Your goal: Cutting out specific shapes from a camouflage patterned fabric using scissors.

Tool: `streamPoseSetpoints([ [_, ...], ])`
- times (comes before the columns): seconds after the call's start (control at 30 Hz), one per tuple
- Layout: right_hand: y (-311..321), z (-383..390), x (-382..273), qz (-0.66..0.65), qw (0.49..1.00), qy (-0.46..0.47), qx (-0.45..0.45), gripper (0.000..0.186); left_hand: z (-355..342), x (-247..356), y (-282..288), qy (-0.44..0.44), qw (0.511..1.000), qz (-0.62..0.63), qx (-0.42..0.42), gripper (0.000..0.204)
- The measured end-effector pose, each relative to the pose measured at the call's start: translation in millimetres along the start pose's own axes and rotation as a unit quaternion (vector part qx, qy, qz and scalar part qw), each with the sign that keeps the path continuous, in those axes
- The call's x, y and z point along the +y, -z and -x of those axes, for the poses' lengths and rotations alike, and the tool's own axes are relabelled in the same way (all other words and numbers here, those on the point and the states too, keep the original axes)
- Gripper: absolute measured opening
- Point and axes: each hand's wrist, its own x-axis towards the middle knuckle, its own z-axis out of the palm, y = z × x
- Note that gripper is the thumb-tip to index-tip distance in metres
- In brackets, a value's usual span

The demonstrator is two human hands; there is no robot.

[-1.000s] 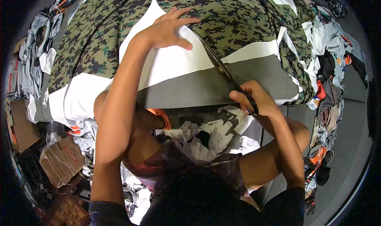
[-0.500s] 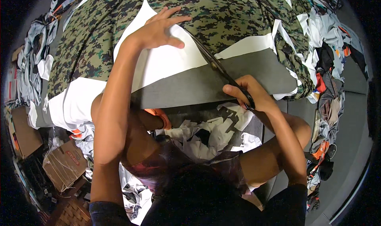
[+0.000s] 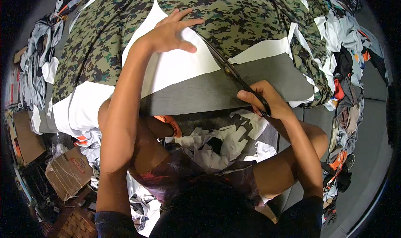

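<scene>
My left hand (image 3: 169, 33) lies open, fingers spread, on a white fabric piece (image 3: 170, 67) and the camouflage fabric (image 3: 240, 16) above it. My right hand (image 3: 263, 102) grips long dark scissors (image 3: 234, 75) by the handles. Their blades reach up-left along the right edge of the white piece, near my left hand. The fabric rests on a grey table (image 3: 184, 98), whose bare front part shows beneath my hands.
Piles of clothes (image 3: 37, 71) line the left side, and more (image 3: 346, 117) the right. Cardboard boxes (image 3: 69, 175) stand at lower left. White scraps (image 3: 221, 142) lie below the table's edge, between my legs, near an orange object (image 3: 169, 123).
Since a second ago the whole scene, hands and scissors included, shifted slightly left and up in the picture, then settled a little back. My grip on the scissors looks the same.
</scene>
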Motion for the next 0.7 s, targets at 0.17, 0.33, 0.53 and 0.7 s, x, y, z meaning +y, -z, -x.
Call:
streamPoseSetpoints([
  [0.17, 0.5, 0.2, 0.3, 0.003, 1.000, -0.001, 0.004, 0.055, 1.4, 3.1, 1.0, 0.011, 1.000, -0.029, -0.002, 0.081],
  [0.33, 0.1, 0.4, 2.0, 0.009, 1.000, -0.006, 0.013, 0.055, 2.6, 5.9, 2.3, 0.023, 0.998, -0.061, -0.002, 0.081],
  [0.53, 1.0, -0.9, 4.8, 0.013, 1.000, 0.004, 0.007, 0.054, 3.2, 3.3, 0.6, 0.022, 0.997, -0.071, 0.003, 0.082],
  [0.7, -2.0, -0.5, 2.2, 0.029, 0.999, 0.001, 0.021, 0.052, 2.2, 1.3, -0.7, 0.022, 0.998, -0.066, 0.002, 0.083],
])
